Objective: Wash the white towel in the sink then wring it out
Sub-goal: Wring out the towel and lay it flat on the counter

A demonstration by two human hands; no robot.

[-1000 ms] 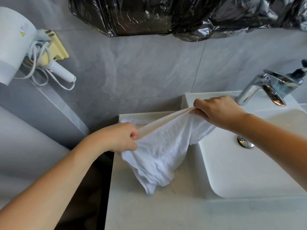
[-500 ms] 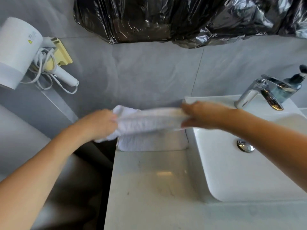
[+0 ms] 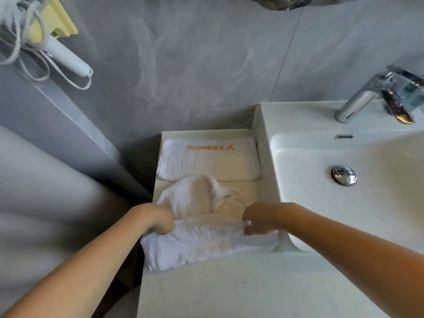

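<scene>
A white towel (image 3: 206, 242) lies on the pale countertop (image 3: 229, 290) left of the sink (image 3: 378, 203), its near part folded back over itself. My left hand (image 3: 158, 218) grips the fold's left end. My right hand (image 3: 259, 218) pinches the fold's right end, close to the sink's outer wall. The far part of the towel spreads toward the wall behind my hands. The white basin has a chrome drain plug (image 3: 343, 174), and a chrome faucet (image 3: 378, 95) stands at its back right.
A second folded white towel (image 3: 208, 161) with orange hotel lettering lies against the wall behind the first. A white hair dryer (image 3: 66, 56) with its coiled cord hangs on the wall at the upper left. Grey tiles back the counter, which ends at a dark gap on the left.
The towel was held up and stretched between both hands; now it lies on the counter, folded toward me. Both hands have come down and nearer. The view has tilted down.
</scene>
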